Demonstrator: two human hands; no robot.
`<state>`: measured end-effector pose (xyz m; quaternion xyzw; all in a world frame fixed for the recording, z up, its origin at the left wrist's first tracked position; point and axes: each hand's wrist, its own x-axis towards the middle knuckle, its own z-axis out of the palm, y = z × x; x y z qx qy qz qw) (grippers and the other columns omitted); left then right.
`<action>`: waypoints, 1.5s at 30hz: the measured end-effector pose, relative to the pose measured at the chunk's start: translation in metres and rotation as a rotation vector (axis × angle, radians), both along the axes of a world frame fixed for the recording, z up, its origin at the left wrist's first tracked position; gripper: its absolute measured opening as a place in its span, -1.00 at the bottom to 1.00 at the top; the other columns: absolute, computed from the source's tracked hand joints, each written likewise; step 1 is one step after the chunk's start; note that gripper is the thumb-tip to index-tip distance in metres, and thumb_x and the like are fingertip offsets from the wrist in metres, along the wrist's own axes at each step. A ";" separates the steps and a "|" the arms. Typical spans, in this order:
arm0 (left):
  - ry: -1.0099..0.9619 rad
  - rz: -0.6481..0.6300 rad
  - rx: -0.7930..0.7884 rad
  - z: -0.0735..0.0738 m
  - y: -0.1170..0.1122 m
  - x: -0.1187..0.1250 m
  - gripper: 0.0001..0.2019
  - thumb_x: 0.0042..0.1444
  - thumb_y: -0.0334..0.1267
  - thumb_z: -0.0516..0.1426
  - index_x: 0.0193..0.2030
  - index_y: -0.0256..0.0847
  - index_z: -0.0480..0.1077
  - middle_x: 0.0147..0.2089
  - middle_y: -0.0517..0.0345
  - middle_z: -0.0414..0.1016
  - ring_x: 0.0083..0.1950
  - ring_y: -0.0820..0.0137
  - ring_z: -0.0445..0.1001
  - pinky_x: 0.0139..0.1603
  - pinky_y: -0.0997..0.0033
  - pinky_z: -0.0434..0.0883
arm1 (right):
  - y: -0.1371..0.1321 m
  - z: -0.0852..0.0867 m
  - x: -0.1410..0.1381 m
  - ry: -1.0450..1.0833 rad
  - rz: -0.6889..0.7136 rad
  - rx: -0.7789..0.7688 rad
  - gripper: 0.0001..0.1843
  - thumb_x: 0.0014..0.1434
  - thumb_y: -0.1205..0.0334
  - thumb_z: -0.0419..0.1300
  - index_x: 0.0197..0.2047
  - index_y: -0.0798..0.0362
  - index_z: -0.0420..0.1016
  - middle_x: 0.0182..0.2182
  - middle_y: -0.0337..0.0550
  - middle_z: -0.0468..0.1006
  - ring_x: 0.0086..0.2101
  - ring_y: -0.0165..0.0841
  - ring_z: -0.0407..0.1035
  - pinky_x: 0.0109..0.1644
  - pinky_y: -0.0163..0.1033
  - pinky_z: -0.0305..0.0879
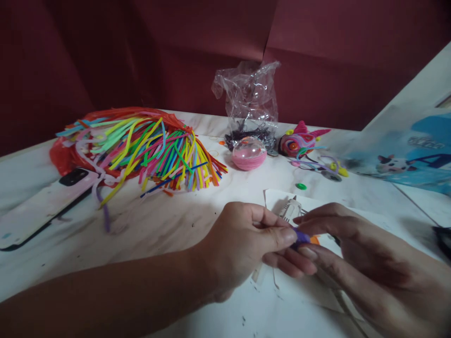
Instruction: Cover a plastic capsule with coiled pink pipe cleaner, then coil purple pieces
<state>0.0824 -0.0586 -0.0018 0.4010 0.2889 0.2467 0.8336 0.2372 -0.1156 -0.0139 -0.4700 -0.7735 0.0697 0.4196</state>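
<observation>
Over the front of the table, my left hand (246, 244) pinches a small purple coil of pipe cleaner (301, 237) between thumb and fingers. My right hand (366, 258) meets it from the other side, thumb and forefinger closing on the coil's right end. Much of the coil is hidden by the fingertips. An orange bit (314, 240) shows just right of it; whether it belongs to the coil I cannot tell. Behind the hands, a white glue gun (291, 209) lies on a pale sheet (273, 196), partly covered by my right hand.
A big bundle of coloured pipe cleaners (169, 150) spreads at the back left, beside a phone (45, 206). Farther back are a pink ball with a clear top (249, 154), a plastic bag (252, 94), a pink pipe-cleaner figure (299, 141) and a green button (300, 186). Blue packaging (416, 150) stands right.
</observation>
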 end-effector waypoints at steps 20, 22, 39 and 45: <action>-0.032 0.017 -0.031 -0.004 -0.002 0.001 -0.90 0.00 -0.49 0.11 -0.51 -0.39 0.34 -0.63 0.14 0.41 -0.58 0.52 0.43 -0.47 0.54 0.38 | -0.001 -0.005 0.002 -0.015 -0.031 0.046 -0.91 0.22 0.22 0.09 -0.21 -0.05 0.39 -0.36 -0.16 0.45 -0.36 -0.34 0.40 -0.40 -0.32 0.35; -0.009 0.030 -0.034 -0.003 -0.002 0.002 -0.91 0.00 -0.48 0.12 -0.51 -0.38 0.33 -0.64 0.15 0.41 -0.59 0.52 0.42 -0.47 0.54 0.37 | 0.000 -0.006 0.002 -0.001 -0.028 0.046 -0.91 0.23 0.23 0.08 -0.20 -0.05 0.39 -0.35 -0.18 0.44 -0.34 -0.36 0.40 -0.38 -0.34 0.34; -0.019 0.089 -0.058 -0.008 -0.002 0.004 -0.91 -0.03 -0.45 0.14 -0.51 -0.38 0.33 -0.63 0.12 0.44 -0.59 0.52 0.42 -0.50 0.56 0.34 | 0.002 -0.019 0.000 0.112 0.000 0.015 -0.88 0.22 0.28 0.12 -0.15 -0.03 0.40 -0.30 -0.17 0.43 -0.25 -0.36 0.36 -0.27 -0.32 0.31; -0.023 0.107 -0.075 -0.010 -0.002 0.004 -0.92 -0.03 -0.47 0.15 -0.50 -0.38 0.32 -0.62 0.15 0.43 -0.58 0.53 0.43 -0.49 0.56 0.34 | 0.002 -0.021 -0.001 0.116 0.004 0.033 -0.86 0.23 0.32 0.10 -0.14 -0.02 0.39 -0.30 -0.17 0.43 -0.24 -0.37 0.35 -0.26 -0.33 0.30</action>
